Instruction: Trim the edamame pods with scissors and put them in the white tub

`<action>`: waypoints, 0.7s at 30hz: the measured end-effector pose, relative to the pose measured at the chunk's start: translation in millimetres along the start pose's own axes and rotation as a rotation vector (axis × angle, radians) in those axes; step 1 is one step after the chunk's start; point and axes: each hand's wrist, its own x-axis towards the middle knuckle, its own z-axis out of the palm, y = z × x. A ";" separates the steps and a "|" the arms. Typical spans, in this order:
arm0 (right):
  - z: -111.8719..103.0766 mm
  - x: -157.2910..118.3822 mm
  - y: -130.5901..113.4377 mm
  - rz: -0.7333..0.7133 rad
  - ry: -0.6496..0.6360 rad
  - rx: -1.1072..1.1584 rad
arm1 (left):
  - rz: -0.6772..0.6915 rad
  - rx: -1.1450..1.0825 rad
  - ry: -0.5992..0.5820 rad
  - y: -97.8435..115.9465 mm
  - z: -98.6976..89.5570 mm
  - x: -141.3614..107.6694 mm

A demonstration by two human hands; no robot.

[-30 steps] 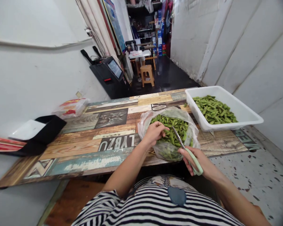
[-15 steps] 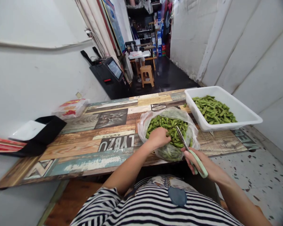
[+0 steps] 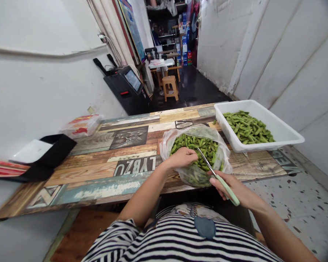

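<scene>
A clear plastic bag (image 3: 168, 140) full of green edamame pods (image 3: 205, 143) sits wide open at the table's near edge. Over its left side, my left hand (image 3: 183, 157) is closed in a pinch, apparently on an edamame pod mostly hidden by the fingers. My right hand (image 3: 229, 187) grips the pale green handles of a pair of scissors (image 3: 206, 159) at the bag's right front. Their metal blades point up and left across the bag, nearly together, with the tips close to my left fingertips.
A white plastic tub (image 3: 285, 136) with more pods stands to the right of the bag. On the left are a packaged bag with red print (image 3: 82, 125) and a black holder (image 3: 61, 149). Behind the patterned table (image 3: 136, 145) are a black touchscreen machine (image 3: 128, 87) and a stool (image 3: 170, 87).
My left hand has lifted slightly from among the pods. The scissors have swung left, bringing their tips nearer my left fingers, and the handles have turned in my right hand.
</scene>
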 end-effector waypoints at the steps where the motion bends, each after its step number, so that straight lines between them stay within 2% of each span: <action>1: 0.4 -0.2 -0.6 0.002 -0.001 0.007 | -0.006 -0.030 -0.029 -0.2 -1.0 -0.6; 7: 5.4 2.6 9.6 0.018 0.019 0.040 | -0.100 -0.231 -0.150 -3.5 -6.7 -1.5; 9: 6.4 3.5 12.8 0.026 0.024 0.049 | -0.090 -0.258 -0.144 -5.1 -9.8 -1.2; 14: 9.3 0.8 5.3 0.025 0.040 0.212 | 0.000 -0.464 -0.015 -9.2 -6.9 3.2; 18: 13.0 -1.6 -2.8 -0.008 0.017 0.192 | 0.021 -0.582 0.145 -8.6 13.1 8.3; 21: 14.1 -0.7 -4.2 -0.035 0.038 0.165 | 0.034 -0.561 0.298 -7.5 29.0 10.0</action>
